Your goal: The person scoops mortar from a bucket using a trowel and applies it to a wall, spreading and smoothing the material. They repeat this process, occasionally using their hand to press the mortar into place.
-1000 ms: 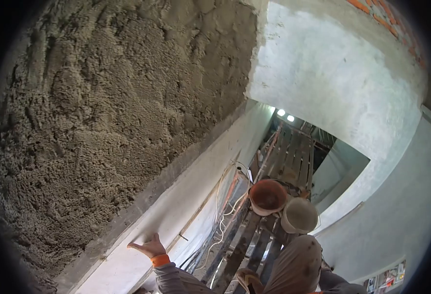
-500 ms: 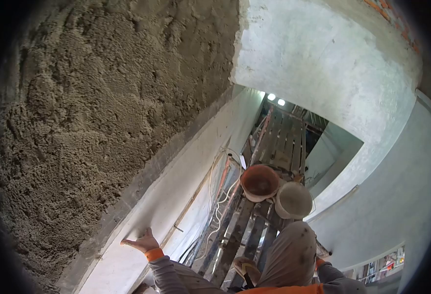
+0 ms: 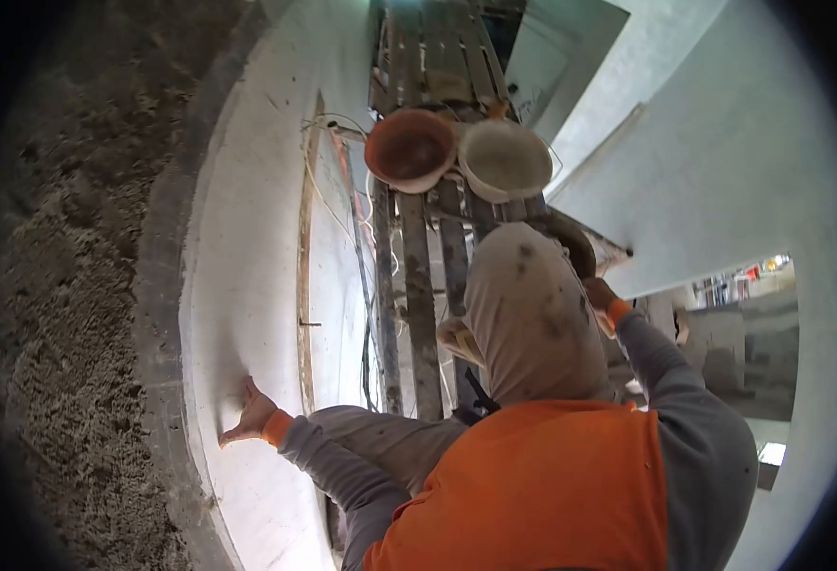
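Note:
My left hand (image 3: 250, 417) presses against the smooth white wall (image 3: 237, 333), its thumb and fingers spread and nothing held. Past my raised knee (image 3: 532, 324), my right hand (image 3: 601, 297) is closed beside a dark, rounded object (image 3: 571, 246). The knee covers part of that object, and what the fingers hold is not clear. Ahead of the knee, a reddish-brown bucket (image 3: 411, 152) and a pale grey bucket (image 3: 506, 162) stand side by side on the scaffold planks (image 3: 420, 314).
Rough wet-looking plaster (image 3: 66, 381) covers the wall at far left, bordered by a grey strip (image 3: 166, 371). A pale cable (image 3: 318, 186) and a wooden strip (image 3: 306, 285) run along the left. Gaps show between the planks. A curved white wall (image 3: 723, 181) rises at right.
My view has swung down and left, so the buckets appear higher and more of my body shows. My left hand stays spread at the wall. My right hand has come into clearer view.

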{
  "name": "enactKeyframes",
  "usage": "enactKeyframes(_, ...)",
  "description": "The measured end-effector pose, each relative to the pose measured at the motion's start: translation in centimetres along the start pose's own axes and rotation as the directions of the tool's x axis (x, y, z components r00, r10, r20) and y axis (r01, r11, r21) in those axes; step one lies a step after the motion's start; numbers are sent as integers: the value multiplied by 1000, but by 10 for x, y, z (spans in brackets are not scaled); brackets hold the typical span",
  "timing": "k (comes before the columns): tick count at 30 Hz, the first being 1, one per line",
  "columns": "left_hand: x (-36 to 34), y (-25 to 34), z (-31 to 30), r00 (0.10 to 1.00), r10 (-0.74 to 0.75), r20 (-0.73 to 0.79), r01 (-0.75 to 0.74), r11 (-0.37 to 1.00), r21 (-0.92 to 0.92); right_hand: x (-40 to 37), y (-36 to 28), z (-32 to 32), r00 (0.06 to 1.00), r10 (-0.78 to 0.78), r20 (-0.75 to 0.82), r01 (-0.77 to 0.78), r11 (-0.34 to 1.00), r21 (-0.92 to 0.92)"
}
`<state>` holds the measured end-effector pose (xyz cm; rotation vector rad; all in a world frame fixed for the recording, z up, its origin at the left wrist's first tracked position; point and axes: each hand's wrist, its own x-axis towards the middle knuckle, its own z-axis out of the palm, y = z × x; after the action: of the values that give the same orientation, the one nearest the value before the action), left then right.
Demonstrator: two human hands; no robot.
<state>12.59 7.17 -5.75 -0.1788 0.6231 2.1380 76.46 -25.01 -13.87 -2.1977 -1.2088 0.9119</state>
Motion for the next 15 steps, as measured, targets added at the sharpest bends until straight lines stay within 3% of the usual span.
enactKeyframes(4, 2, -1, -2, 1000, 21, -11, -21, 998, 62, -26, -61, -7, 960, 270, 80, -279, 948, 155)
enactKeyframes(7, 10, 1, -2, 994, -6, -109, 13, 998, 57, -45, -90, -24, 898, 391, 203, -437, 851, 290)
enactKeyframes(11, 4, -1, 3, 997, 27, -79, -20, 996, 91, -61, -114, -43, 872, 454, 183, -489, 787, 376)
enactKeyframes(15, 7, 1, -4, 999, -3, -34, 5, 998, 63, -70, -163, -69, 931, 326, 161, -360, 758, 544)
